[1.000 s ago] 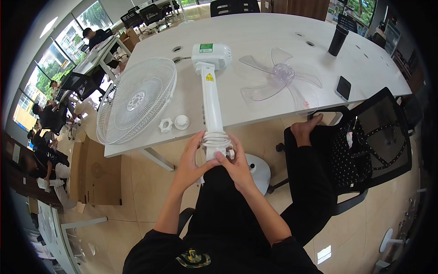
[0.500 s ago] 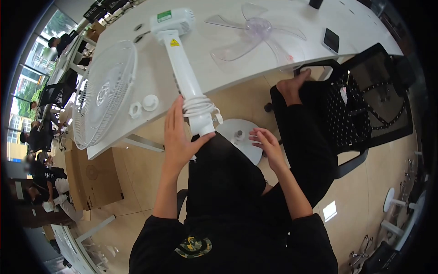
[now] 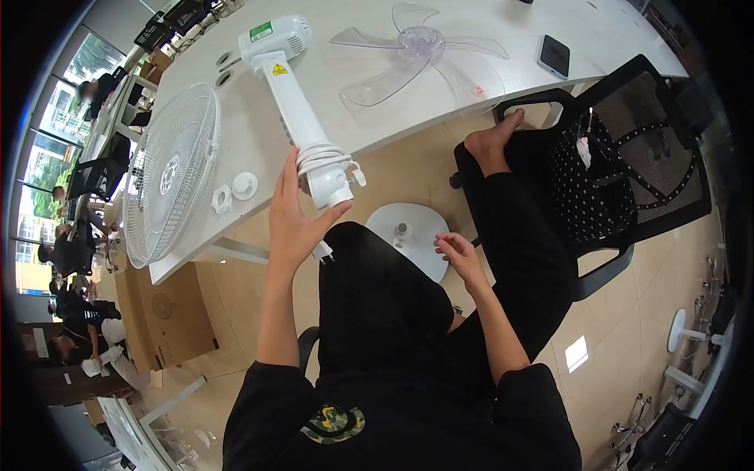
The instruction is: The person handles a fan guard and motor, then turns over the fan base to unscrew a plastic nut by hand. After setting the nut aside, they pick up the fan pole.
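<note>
My left hand (image 3: 294, 216) grips the lower end of a white fan body (image 3: 294, 102), fingers along its side and thumb at the bottom rim. Its motor head rests on the table, and the post reaches past the edge toward me. A coiled white power cord (image 3: 323, 159) wraps the post, and its plug (image 3: 322, 252) hangs below my left hand. My right hand (image 3: 463, 257) is in the air with nothing in it, fingers apart and slightly bent. Close beside it, lower down, is a round white fan base (image 3: 416, 239) with a short stub in the middle.
On the table (image 3: 259, 141) are a clear fan blade (image 3: 420, 47), a white grille (image 3: 173, 173), a ring nut (image 3: 223, 198), a round cap (image 3: 245, 186) and a phone (image 3: 554, 56). A chair with a dotted bag (image 3: 589, 184) stands right; a cardboard box (image 3: 169, 318) is left.
The view has shifted, so the table things appear a little further left and higher. My left hand keeps its grip on the fan body; my right hand stays near the base.
</note>
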`<state>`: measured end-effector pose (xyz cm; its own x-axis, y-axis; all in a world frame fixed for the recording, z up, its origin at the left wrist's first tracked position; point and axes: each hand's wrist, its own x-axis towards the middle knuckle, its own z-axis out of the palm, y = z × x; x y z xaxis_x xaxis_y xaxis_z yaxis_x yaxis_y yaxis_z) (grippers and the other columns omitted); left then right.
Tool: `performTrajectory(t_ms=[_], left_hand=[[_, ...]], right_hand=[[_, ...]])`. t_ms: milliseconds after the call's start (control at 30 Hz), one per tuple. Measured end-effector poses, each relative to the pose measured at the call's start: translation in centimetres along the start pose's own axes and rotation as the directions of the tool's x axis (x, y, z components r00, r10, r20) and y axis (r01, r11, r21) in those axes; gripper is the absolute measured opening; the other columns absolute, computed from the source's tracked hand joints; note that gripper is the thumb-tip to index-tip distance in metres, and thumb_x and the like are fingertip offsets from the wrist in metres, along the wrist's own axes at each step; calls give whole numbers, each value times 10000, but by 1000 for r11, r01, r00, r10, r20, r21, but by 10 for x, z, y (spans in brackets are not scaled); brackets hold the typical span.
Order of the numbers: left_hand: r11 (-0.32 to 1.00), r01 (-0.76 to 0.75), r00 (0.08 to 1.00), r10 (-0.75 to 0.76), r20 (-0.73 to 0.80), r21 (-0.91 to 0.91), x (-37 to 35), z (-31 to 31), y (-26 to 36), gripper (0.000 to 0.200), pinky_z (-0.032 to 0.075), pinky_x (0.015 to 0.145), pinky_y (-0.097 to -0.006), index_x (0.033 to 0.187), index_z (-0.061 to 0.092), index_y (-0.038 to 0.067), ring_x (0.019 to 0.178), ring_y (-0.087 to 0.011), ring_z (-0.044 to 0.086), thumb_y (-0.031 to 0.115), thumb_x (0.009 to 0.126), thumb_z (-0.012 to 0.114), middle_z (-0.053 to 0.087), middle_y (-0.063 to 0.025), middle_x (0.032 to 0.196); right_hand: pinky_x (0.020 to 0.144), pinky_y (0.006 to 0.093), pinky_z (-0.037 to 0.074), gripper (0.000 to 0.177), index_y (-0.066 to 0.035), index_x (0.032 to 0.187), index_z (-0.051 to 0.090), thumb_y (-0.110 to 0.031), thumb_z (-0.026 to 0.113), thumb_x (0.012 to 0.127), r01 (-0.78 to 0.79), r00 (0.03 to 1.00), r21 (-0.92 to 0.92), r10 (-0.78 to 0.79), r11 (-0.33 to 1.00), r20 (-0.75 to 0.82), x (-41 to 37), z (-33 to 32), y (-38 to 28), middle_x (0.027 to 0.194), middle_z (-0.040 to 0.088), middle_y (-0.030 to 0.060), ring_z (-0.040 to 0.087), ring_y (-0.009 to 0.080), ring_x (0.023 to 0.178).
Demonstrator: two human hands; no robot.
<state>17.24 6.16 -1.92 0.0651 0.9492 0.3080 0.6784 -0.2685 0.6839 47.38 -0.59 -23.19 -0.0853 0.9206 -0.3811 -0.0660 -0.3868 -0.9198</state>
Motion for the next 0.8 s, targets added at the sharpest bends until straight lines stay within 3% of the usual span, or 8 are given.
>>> performTrajectory(t_ms=[100, 200, 300, 400, 600, 700, 800], left_hand=[[990, 6, 1000, -7, -10, -138, 1, 3, 1, 1025, 434, 1118, -445, 1568, 295, -37, 1332, -313, 547, 203, 763, 882, 507, -235, 1468], [983, -96, 987, 74, -141, -157, 7, 4, 0, 1009, 512, 995, -391, 1535, 369, -45, 1193, -288, 637, 203, 727, 920, 587, -227, 1374], [983, -70, 989, 46, -142, -169, 24, -5, 12, 996, 512, 1002, -394, 1524, 378, -62, 1201, -284, 634, 217, 735, 918, 599, -233, 1363], [981, -33, 995, 14, -95, -193, 42, -3, 6, 985, 424, 1137, -435, 1555, 324, -48, 1333, -288, 545, 182, 778, 885, 514, -209, 1468], [972, -71, 993, 47, -110, -226, 72, 8, -37, 995, 426, 1136, -428, 1556, 316, -52, 1349, -287, 532, 195, 780, 888, 494, -215, 1491], [972, -95, 984, 59, -169, -216, 76, 7, -41, 997, 465, 1086, -414, 1524, 372, -73, 1294, -297, 579, 274, 758, 908, 542, -237, 1437], [943, -193, 970, 140, -200, -273, 70, 6, -53, 889, 425, 1125, -420, 1527, 375, -58, 1325, -296, 557, 287, 849, 836, 540, -217, 1450]], right_hand=[[873, 285, 478, 296, -64, 1209, 666, -277, 650, 1005, 21, 999, -81, -19, 997, 36, -3, -2, 7, 1092, 707, 17, 641, 118, 1000], [869, 283, 475, 294, -60, 1206, 667, -270, 650, 1002, 49, 999, -105, -47, 993, 24, -2, -6, 8, 1087, 706, 12, 636, 112, 988], [866, 281, 474, 292, -59, 1204, 668, -269, 648, 1003, 56, 998, -117, -55, 992, 12, -1, -6, 9, 1081, 705, 9, 635, 110, 981], [862, 297, 496, 279, -43, 1178, 688, -245, 674, 986, 60, 998, -100, -61, 993, -4, 2, -3, 9, 1046, 706, 42, 654, 140, 957], [847, 298, 509, 266, -36, 1161, 700, -228, 688, 978, 63, 997, -121, -67, 991, -27, 6, -6, 16, 1003, 700, 51, 658, 147, 925], [841, 298, 511, 264, -35, 1158, 702, -227, 689, 977, 50, 998, -126, -54, 991, -33, 8, -7, 18, 999, 698, 49, 655, 142, 918], [840, 299, 512, 267, -33, 1157, 702, -229, 691, 976, 49, 998, -128, -53, 991, -27, 11, -6, 18, 1000, 699, 50, 655, 143, 916]])
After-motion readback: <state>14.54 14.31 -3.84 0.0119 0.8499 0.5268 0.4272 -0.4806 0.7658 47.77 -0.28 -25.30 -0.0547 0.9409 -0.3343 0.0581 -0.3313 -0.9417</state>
